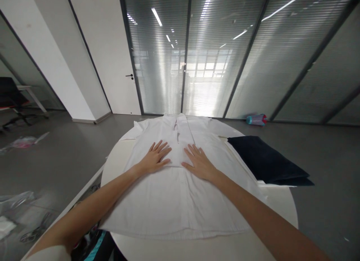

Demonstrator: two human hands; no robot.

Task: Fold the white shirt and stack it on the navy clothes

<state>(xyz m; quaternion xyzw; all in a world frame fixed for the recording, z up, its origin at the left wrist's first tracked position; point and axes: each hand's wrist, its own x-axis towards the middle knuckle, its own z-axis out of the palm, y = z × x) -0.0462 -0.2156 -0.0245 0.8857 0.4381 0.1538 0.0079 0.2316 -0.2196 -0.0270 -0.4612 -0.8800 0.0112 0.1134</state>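
Observation:
A white shirt (168, 201) lies spread out on a round white table (284, 208), its collar end at the far edge and its hem toward me. My left hand (155, 157) rests flat on the left half of the shirt, fingers spread. On the right half, my right hand (199, 162) also lies flat with its fingers apart. Neither hand grips the cloth. Some creases run down the shirt's middle, between and beyond the hands.
Folded dark navy cloth (264, 159) sits at the table's right, overhanging the edge. A blue and red patterned object (256, 119) lies on the floor by the glass wall. Clear plastic bags (17, 201) and cables are on the floor at left; an office chair (14, 99) stands farther back.

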